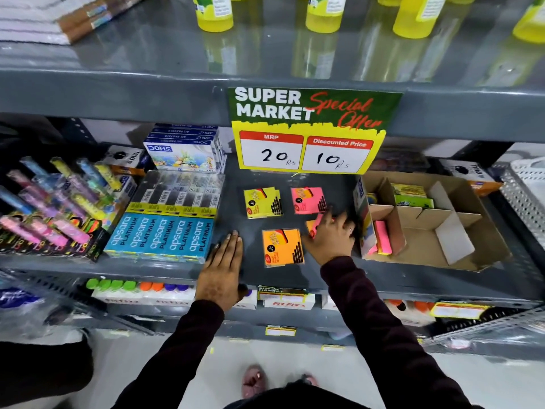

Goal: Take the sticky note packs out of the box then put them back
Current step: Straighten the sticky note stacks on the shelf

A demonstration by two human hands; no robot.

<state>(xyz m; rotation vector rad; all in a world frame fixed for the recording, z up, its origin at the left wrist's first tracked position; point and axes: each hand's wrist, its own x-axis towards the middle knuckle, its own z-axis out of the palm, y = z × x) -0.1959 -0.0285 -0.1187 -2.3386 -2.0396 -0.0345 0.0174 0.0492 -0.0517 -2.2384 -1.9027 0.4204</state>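
A brown cardboard box with dividers stands on the grey shelf at the right. Pink packs stand in its left compartment and green ones lie at its back. On the shelf lie yellow sticky note packs, pink packs and an orange pack. My right hand is closed on a pink and orange pack just left of the box. My left hand rests flat on the shelf's front edge, holding nothing.
Blue Apsara pencil boxes and clear pen packs lie left of my left hand. Colourful tubes fill the far left. A price sign hangs from the upper shelf. A white mesh basket stands at the far right.
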